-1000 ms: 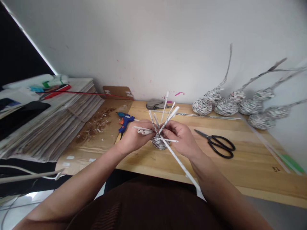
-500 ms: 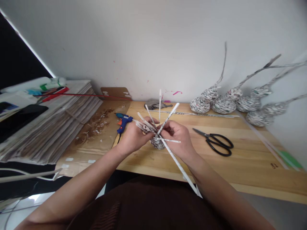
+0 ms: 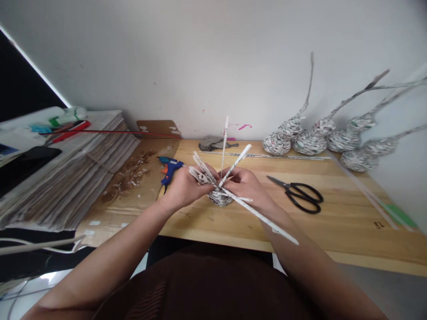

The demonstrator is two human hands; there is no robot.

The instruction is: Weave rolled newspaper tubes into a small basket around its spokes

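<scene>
Between my hands, over the wooden table, is a small woven paper gourd point(image 3: 220, 198) made of rolled newsprint. Several paper tubes stick up and out from its top. My left hand point(image 3: 187, 186) is closed round its left side, with a bunch of tube ends point(image 3: 197, 174) against the fingers. My right hand point(image 3: 248, 186) is bent in at the right side, fingers closed at the tubes' base; the fingertips are partly hidden. One long paper tube point(image 3: 267, 218) slants from the gourd down to the right, across my right wrist.
Black-handled scissors point(image 3: 303, 195) lie to the right. Finished woven gourds point(image 3: 310, 141) with twig stems stand along the wall. On the left are a blue glue gun point(image 3: 171, 171), cardboard point(image 3: 133, 209) and a newspaper stack point(image 3: 86, 178). A thin paper stick point(image 3: 283, 157) lies at the back.
The long paper tube has swung up and to the right over my right forearm. Some upright tubes have shifted closer together by my left hand. Both hands stay at the gourd.
</scene>
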